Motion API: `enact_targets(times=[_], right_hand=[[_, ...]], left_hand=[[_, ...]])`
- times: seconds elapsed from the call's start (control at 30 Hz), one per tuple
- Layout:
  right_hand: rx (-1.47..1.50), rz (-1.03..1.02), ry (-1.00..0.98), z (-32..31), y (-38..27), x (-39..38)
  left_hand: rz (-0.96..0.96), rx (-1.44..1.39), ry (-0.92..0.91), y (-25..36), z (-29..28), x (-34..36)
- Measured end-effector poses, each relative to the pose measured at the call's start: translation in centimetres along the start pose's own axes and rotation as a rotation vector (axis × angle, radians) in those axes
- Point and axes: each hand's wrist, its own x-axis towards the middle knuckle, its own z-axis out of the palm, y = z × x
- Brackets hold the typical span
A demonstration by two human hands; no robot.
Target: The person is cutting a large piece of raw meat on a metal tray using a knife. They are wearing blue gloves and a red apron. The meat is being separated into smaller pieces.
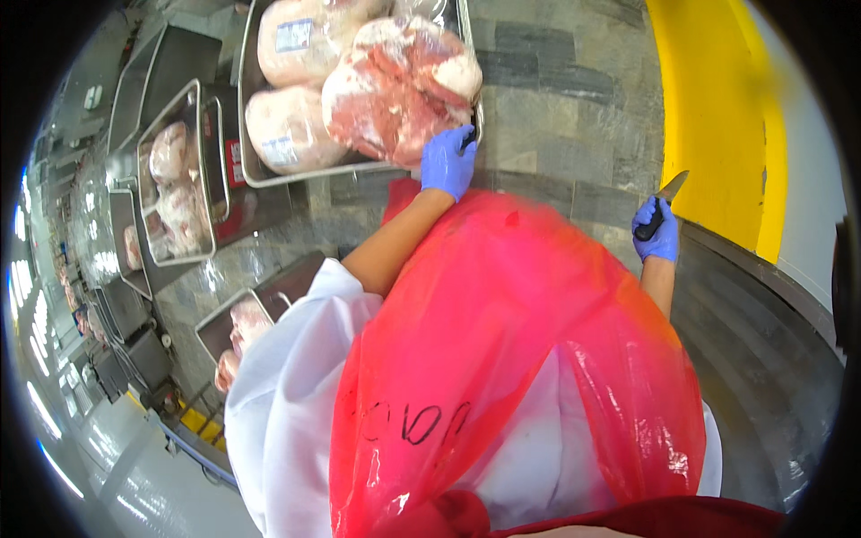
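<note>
One knife (673,186) is pointing outward from the closed fingers of the right hand (661,240), perhaps for safety, while the left hand (447,167), fingers curled, maybe gripping a black thing (469,136), I can't tell, is resting by a raw meat chunk (399,85) in a metal tub (296,177).

Black tool (470,135) mostly hidden; upper tray (314,175) cropped

Looks steeply down from the wearer's head, as left of two side-by-side fisheyes, takes in the red apron (502,296) at close range, the left hand (448,163) and right hand (658,231) farther out, the metal tray (287,177) near the upper edge, and bends straight edges rimward.
</note>
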Motion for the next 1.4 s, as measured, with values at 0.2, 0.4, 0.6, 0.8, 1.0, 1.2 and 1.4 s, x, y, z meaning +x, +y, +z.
enact_targets(times=[0.2,0.4,0.6,0.8,1.0,1.2,1.4], right_hand=[[0.023,0.103,0.001,-2.5,-1.6,-0.4],[-0.055,0.075,0.046,-0.2,-3.6,-2.3],[-0.120,0.059,0.023,0.0,-5.9,-3.0],[-0.153,0.009,0.007,0.4,-6.2,-3.3],[-0.135,-0.023,0.027,-0.4,-5.2,-4.4],[-0.062,-0.007,0.062,-2.0,-4.2,-5.4],[-0.044,-0.037,0.097,-2.5,-2.4,-6.1]], left_hand=[[-0.963,-1.136,-0.168,-2.0,2.0,2.5],[-1.201,-1.865,0.091,-1.7,4.9,6.1],[-1.145,-2.298,0.059,-3.5,5.6,10.5],[-1.320,-2.145,0.140,-6.9,7.4,12.3],[-1.360,-1.941,0.435,-0.9,5.6,11.2],[-1.341,-1.588,0.355,0.9,3.1,10.4],[-1.316,-1.345,0.255,1.7,1.6,10.5]])
